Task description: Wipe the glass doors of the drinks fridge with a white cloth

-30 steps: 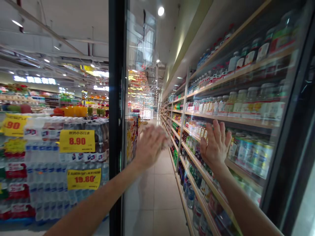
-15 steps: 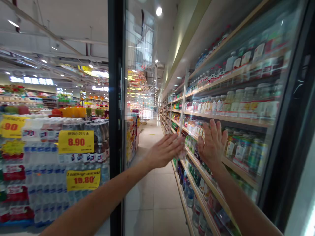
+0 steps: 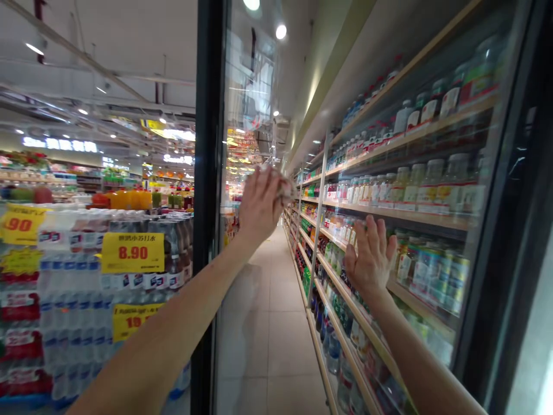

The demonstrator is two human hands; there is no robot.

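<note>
A tall glass door pane (image 3: 254,80) in a dark frame (image 3: 209,144) stands before me. My left hand (image 3: 259,204) is raised near the middle of the pane, its fingers pressed over a crumpled, pale cloth (image 3: 286,189) that sticks out past its right side. The cloth's far side is hidden. Lower and to the right, my right hand (image 3: 370,256) is held up with fingers stretched out and slightly apart, nothing in it. It looks to be at the glass, but I cannot tell whether it touches.
Shelves of bottled drinks (image 3: 415,184) run along the right, seen through the pane. A tiled aisle floor (image 3: 287,340) leads away in the middle. On the left stand stacked packs of bottles (image 3: 78,311) with yellow price signs (image 3: 132,252). Another dark upright (image 3: 501,230) borders the right.
My left hand has moved up and to the left with the cloth, from in front of the shelves to over the aisle. The right hand has stayed nearly in place.
</note>
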